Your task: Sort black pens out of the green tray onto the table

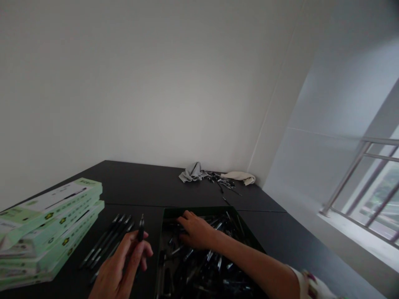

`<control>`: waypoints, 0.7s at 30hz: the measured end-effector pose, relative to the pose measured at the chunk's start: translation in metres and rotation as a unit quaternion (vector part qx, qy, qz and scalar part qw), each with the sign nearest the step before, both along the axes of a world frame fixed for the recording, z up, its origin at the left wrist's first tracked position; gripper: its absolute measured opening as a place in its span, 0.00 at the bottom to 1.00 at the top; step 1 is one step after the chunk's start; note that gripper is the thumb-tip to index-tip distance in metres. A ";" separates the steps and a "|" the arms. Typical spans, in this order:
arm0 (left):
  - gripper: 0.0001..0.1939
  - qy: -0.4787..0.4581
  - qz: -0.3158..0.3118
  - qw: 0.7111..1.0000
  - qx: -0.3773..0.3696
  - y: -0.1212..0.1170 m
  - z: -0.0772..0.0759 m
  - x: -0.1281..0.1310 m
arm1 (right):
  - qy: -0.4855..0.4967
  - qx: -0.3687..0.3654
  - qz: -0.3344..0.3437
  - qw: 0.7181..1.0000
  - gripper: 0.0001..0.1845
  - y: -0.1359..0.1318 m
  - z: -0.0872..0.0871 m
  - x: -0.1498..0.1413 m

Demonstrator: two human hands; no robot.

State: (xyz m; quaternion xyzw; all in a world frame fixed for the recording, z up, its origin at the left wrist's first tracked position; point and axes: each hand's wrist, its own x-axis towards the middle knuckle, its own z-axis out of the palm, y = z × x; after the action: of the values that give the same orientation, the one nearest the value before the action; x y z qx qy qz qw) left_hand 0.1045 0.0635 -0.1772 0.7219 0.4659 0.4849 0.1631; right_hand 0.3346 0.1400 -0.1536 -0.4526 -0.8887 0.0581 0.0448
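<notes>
My left hand (121, 265) is closed around a black pen (141, 229), which points up from between the thumb and fingers above the dark table (131, 187). My right hand (195, 230) reaches into a dark tray (165, 216) filled with several black pens and pen parts; its fingers curl down onto the heap at the far left of the tray. Whether they grip a piece is hidden. A row of several black pens (107, 243) lies on the table just left of the tray, near my left hand.
A stack of three light green flat boxes (46, 224) sits at the left edge. At the far corner lie a grey cloth (191, 172), a cream cloth (240, 177) and loose pen parts (222, 181). A railed window (368, 191) is on the right.
</notes>
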 end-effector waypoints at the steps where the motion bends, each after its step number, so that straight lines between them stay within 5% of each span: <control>1: 0.09 -0.002 -0.003 1.000 0.004 0.000 0.000 0.000 | -0.003 0.005 -0.005 1.000 0.25 0.001 -0.003 -0.002; 10: 0.08 0.003 -0.006 1.000 0.012 0.002 -0.001 0.001 | -0.062 -0.031 0.057 0.996 0.26 0.000 -0.004 -0.006; 21: 0.08 -0.006 -0.001 0.999 0.044 0.001 0.002 -0.001 | -0.099 -0.130 0.171 0.972 0.20 -0.039 0.045 0.033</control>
State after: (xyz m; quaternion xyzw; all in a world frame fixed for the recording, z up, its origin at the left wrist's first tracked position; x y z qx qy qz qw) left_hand 0.1038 0.0649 -0.1755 0.7258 0.4424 0.5091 0.1349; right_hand 0.3677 0.1006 -0.1090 -0.2989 -0.9379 0.1353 -0.1130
